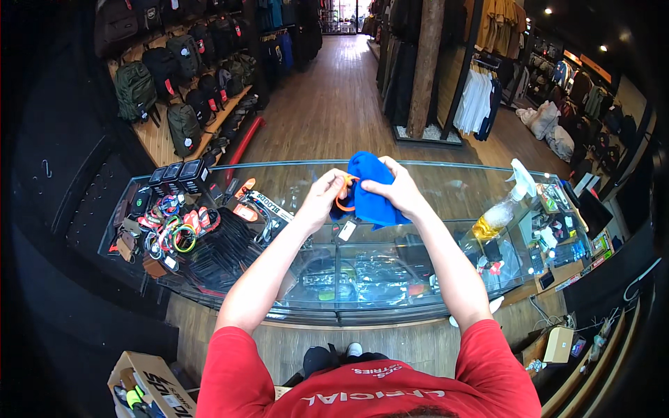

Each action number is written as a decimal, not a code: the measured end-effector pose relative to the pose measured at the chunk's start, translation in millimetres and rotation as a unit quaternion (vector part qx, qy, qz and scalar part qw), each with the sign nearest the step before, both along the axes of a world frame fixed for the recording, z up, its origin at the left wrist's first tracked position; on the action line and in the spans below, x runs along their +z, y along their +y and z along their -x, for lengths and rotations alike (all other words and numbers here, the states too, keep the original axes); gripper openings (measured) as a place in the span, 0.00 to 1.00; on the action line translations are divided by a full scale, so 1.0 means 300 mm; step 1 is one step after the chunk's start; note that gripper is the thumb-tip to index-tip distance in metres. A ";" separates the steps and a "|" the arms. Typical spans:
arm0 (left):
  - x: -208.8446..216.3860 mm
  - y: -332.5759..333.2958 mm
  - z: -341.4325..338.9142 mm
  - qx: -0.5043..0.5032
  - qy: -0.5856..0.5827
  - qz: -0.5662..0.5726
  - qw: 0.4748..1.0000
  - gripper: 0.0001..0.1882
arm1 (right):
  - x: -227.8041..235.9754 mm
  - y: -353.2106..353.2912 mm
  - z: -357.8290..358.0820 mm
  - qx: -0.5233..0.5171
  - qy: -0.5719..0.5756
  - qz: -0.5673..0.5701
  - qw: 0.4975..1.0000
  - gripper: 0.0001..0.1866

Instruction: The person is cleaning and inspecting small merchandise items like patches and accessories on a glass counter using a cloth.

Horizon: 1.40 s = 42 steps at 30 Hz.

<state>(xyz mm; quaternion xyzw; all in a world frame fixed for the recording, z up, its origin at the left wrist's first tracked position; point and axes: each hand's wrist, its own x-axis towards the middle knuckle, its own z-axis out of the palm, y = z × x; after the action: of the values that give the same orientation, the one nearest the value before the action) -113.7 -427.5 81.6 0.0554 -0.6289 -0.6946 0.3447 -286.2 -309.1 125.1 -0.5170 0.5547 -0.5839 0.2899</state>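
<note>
One orange loop (342,207), perhaps a cord, is pinched by my left hand (324,198), at nine o'clock from the blue cloth (376,207) my right hand (402,191) clasps.

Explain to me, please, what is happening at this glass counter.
A person in a red shirt has a blue fabric item raised above the glass counter. The right hand grips the fabric, and the left hand pinches an orange loop beside it. A white tag shows just below. A spray bottle is farther right.
</note>
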 end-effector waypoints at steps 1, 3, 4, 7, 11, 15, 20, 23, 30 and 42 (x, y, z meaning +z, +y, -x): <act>-0.008 -0.001 0.006 -0.013 0.052 -0.064 0.997 0.13 | -0.004 -0.005 0.011 0.009 -0.053 -0.001 0.999 0.26; 0.015 -0.009 0.010 -0.041 0.118 -0.126 0.984 0.12 | -0.027 -0.006 0.055 -0.011 -0.109 0.007 0.994 0.27; 0.026 -0.019 0.004 -0.043 0.122 -0.115 0.985 0.12 | -0.036 -0.006 0.075 -0.023 -0.147 0.013 0.989 0.27; 0.005 -0.035 -0.011 0.007 0.078 -0.103 0.992 0.12 | -0.027 -0.018 0.048 0.012 -0.315 0.090 0.945 0.24; -0.013 -0.019 0.012 -0.014 0.048 -0.090 0.995 0.12 | -0.049 -0.029 -0.023 0.035 -0.231 0.136 0.963 0.29; -0.031 0.006 0.000 0.015 -0.036 0.152 0.988 0.14 | -0.076 -0.007 -0.089 0.000 0.084 0.110 0.990 0.16; -0.031 0.044 0.000 0.020 -0.061 0.186 0.981 0.25 | -0.069 -0.007 -0.103 -0.148 0.193 0.095 0.965 0.13; -0.099 0.034 0.030 -0.005 -0.026 0.035 0.999 0.28 | -0.055 -0.023 -0.097 -0.134 0.074 0.141 0.978 0.15; -0.022 0.031 0.012 -0.086 0.130 -0.222 0.962 0.24 | -0.084 -0.050 -0.021 -0.051 -0.233 0.155 0.959 0.17; 0.002 0.006 -0.016 -0.072 -0.017 -0.066 0.995 0.09 | -0.079 0.005 -0.080 0.076 -0.069 0.051 0.993 0.33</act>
<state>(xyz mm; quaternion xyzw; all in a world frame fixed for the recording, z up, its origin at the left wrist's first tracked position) -109.0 -425.7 82.4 0.0441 -0.5901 -0.7563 0.2792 -262.1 -307.5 101.5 -0.5304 0.4624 -0.6216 0.3441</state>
